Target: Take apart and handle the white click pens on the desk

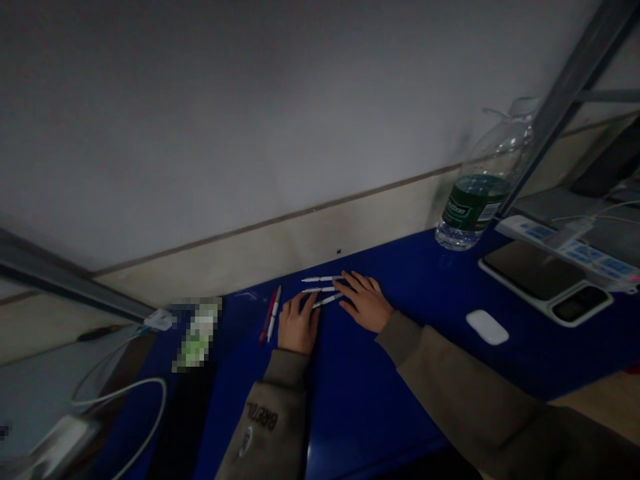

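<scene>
Three slim white-and-grey pens lie side by side on the blue tabletop between my hands: a far pen (320,279), a middle pen (326,289) and a near pen (326,301). My right hand (367,303) rests palm down with fingers stretched over their right ends. My left hand (299,325) lies flat at their left ends, its fingertips close to the middle and near pens; contact is hard to tell in the dim light. Just left of that hand, a red pen (269,319) and a white pen (274,315) lie together, pointing away from me.
At the back right stands a large water bottle (473,200) with a green label. A white mouse (487,327), a scale (540,277) and a power strip (575,250) are on the right. Leftward are a blurred green-and-white item (199,333) and a white cable (163,400). A wall (280,240) borders the table.
</scene>
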Action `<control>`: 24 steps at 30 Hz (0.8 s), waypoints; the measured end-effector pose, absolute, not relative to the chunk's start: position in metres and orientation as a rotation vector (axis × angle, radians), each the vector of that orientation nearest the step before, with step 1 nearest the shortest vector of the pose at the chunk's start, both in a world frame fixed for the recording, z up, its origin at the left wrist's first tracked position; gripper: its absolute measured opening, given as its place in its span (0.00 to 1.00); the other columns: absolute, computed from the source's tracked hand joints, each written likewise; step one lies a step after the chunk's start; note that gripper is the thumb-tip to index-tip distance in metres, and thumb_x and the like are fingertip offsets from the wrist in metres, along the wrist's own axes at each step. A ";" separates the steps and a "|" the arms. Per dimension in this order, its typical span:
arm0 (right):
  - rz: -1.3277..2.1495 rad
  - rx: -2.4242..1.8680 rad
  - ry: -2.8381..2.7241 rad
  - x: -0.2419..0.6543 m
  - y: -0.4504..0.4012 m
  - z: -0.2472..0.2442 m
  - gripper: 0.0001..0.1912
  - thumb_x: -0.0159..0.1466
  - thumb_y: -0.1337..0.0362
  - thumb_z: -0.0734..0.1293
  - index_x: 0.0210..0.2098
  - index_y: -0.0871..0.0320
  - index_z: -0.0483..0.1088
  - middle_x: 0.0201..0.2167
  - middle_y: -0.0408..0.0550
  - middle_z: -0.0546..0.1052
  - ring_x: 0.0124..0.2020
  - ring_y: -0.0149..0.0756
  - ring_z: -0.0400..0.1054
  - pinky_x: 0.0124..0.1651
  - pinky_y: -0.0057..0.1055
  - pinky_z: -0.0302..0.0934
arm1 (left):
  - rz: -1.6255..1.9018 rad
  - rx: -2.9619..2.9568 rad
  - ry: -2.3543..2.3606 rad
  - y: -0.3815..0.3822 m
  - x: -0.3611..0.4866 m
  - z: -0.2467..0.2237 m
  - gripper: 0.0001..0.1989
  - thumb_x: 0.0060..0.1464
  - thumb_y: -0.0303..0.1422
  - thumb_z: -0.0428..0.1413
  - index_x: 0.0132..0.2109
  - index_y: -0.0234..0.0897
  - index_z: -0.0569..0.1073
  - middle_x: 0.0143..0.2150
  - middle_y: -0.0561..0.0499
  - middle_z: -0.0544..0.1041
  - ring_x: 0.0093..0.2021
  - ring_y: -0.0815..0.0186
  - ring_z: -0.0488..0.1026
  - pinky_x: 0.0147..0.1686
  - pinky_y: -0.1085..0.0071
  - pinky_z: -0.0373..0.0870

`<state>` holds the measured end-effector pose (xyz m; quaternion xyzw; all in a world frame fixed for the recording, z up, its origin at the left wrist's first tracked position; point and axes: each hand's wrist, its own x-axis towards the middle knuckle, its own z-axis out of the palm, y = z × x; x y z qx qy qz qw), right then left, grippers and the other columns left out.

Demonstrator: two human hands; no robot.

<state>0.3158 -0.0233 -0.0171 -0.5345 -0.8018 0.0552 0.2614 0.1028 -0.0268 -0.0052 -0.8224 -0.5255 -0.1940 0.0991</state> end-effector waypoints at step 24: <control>0.264 -1.316 -2.093 0.316 -0.011 -0.027 0.21 0.66 0.74 0.57 0.55 0.50 0.65 0.55 0.47 0.71 0.59 0.39 0.58 0.59 0.44 0.48 | -0.681 -2.505 -1.634 -0.012 0.108 -0.021 0.25 0.63 0.32 0.44 0.66 0.39 0.56 0.68 0.41 0.52 0.67 0.53 0.50 0.62 0.51 0.55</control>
